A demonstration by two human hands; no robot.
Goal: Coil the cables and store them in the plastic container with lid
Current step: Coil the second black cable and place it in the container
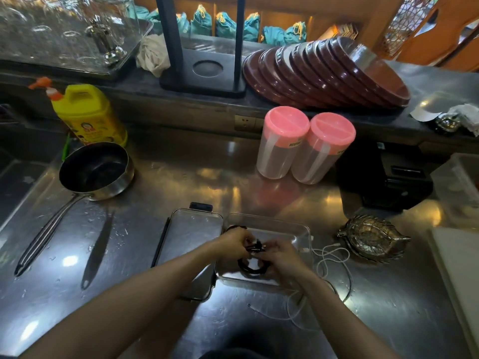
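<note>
Step in hand: finishing the coil of the black cable (252, 265), held over the open plastic container (302, 230).

Left hand (233, 243) and right hand (281, 255) meet above the container; fingers (269, 248) of both curled, pinching the loose end of the cable where it crosses the top of the loop. Loop hangs just below the fingers, inside the container walls, apparently resting on or near the floor.

Advice, as judgement: keep 1 hand fixed on the loop, wrap or tuck the tail with the other, keep turns even and slack so nothing kinks. Release only once the tail holds, else the coil will likely spring open.

White cable (331, 257) lies uncoiled on the bench (181, 177), just right of the right-hand fingers, trailing nearer along the container's near edge; likely next.

Lid (191, 239) lies flat, touching the container's left side, just left of the left-hand fingers.

Beyond the fingers: 2 pink-capped jars (305, 146). Far left: saucepan (96, 169).
</note>
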